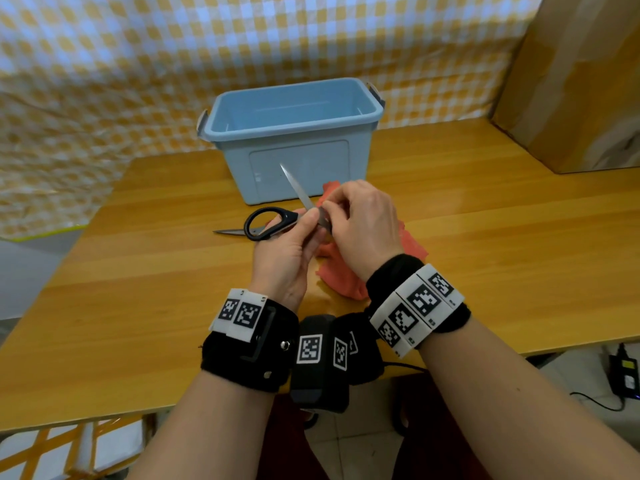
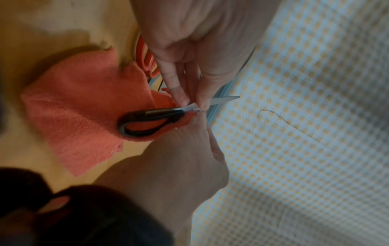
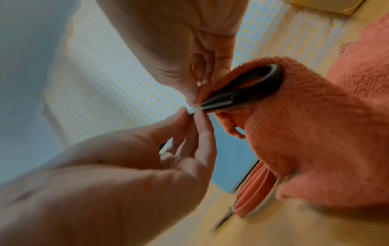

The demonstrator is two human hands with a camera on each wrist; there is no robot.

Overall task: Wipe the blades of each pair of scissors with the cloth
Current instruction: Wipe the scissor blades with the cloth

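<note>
I hold black-handled scissors point(image 1: 266, 223) point(image 2: 151, 114) point(image 3: 242, 94) above the table, their steel blade point(image 1: 294, 183) pointing up and away. My left hand point(image 1: 311, 218) point(image 2: 197, 116) grips them at the pivot, beside the handle. My right hand point(image 1: 329, 211) point(image 3: 190, 113) pinches the blade close to the pivot with bare fingertips. The coral cloth point(image 1: 412, 244) point(image 2: 84, 108) point(image 3: 315, 133) lies bunched on the table under both hands, one fold rising against the handle. Orange-handled scissors point(image 2: 145, 55) point(image 3: 252, 191) lie on the table, with their dark blade point(image 1: 227, 232) poking out left.
A light blue plastic bin point(image 1: 298, 157) stands open just behind the hands. A big cardboard box point(image 1: 571, 81) fills the back right corner. The wooden table point(image 1: 138, 306) ends at a checked yellow-and-white sheet point(image 1: 104, 81) at the back and left.
</note>
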